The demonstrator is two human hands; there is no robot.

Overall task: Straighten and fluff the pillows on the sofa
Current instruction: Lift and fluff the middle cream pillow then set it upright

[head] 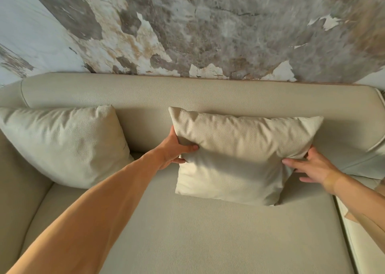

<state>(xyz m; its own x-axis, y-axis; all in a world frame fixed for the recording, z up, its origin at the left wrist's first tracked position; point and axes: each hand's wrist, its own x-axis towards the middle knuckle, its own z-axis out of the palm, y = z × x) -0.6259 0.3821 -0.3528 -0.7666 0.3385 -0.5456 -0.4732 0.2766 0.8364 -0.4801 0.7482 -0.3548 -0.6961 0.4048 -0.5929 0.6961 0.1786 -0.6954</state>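
Both hands, left hand and right hand, pinch the pillow's sides (upright).

One head view, looking forward and steeply down from above the sofa seat. It faces the backrest and far wall, close in, both forearms reaching in from the near edge.

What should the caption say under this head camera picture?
Both hands, left hand and right hand, grip the middle pillow on the sofa.
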